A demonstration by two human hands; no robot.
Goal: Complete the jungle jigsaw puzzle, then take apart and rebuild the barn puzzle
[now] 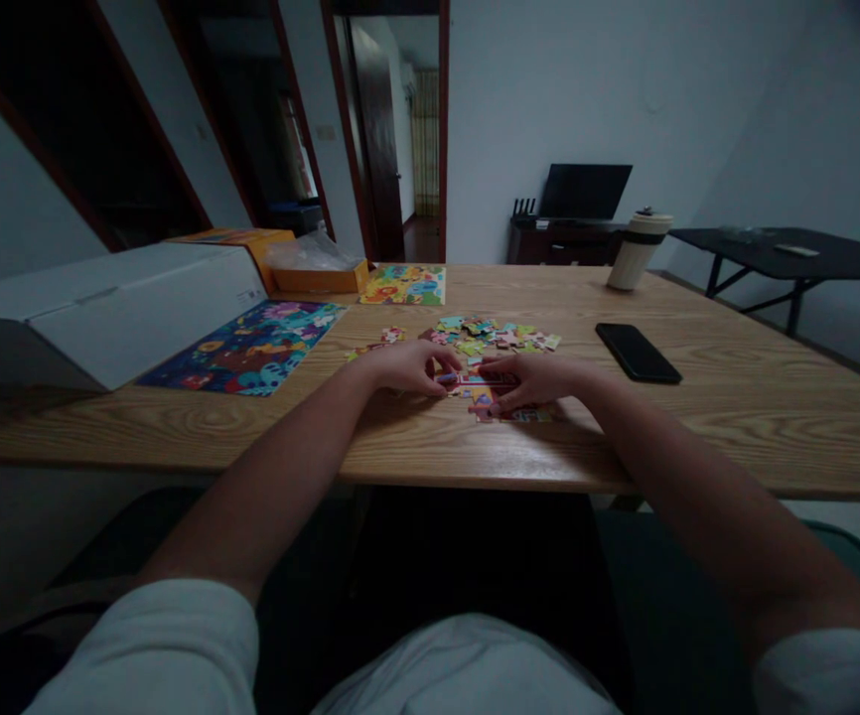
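My left hand point(416, 367) is closed, thumb and fingers pinched around a jigsaw puzzle piece point(446, 378) low over the wooden table. Just to its right, my right hand point(530, 381) rests on a joined section of jigsaw puzzle point(484, 409), thumb and forefinger spread apart. The piece in the left hand lies at the left edge of that section; whether the two are locked together I cannot tell. Part of the joined section is hidden under the right hand. Behind both hands spreads a heap of loose puzzle pieces point(475, 333), with several more point(379, 343) beyond the left wrist.
To the left lie a dark blue picture sheet point(251, 343) and a long white box point(147, 298). An orange box tray point(322, 280) with clear plastic and a bright animal picture point(404, 285) are farther back. A black phone point(637, 352) and a pale tumbler point(639, 253) stand right.
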